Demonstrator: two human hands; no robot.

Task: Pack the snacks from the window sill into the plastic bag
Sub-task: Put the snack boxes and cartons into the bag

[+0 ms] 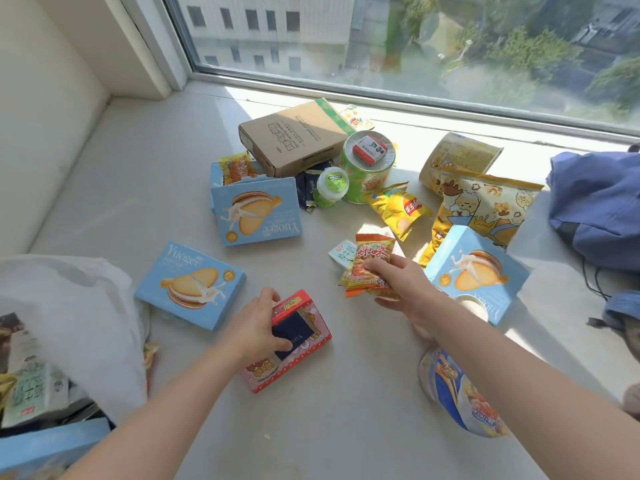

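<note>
Snacks lie scattered on the pale window sill (346,393). My left hand (254,327) grips a red-and-pink snack box (304,348) together with a dark blue sachet (294,330) lying on top of it. My right hand (401,285) holds an orange snack packet (370,265) just above the sill. The white plastic bag (79,317) lies open at the lower left with a blue box and other packets inside. Three blue biscuit boxes lie around: one (190,285) near the bag, one (256,211) further back, one (478,271) to the right.
A cardboard box (294,140), a green can (367,168), a small green bottle (332,188), a yellow chip packet (398,209) and yellow popcorn bags (485,206) sit near the window. A blue backpack (599,209) lies at right. A blue tub (457,396) lies under my right forearm.
</note>
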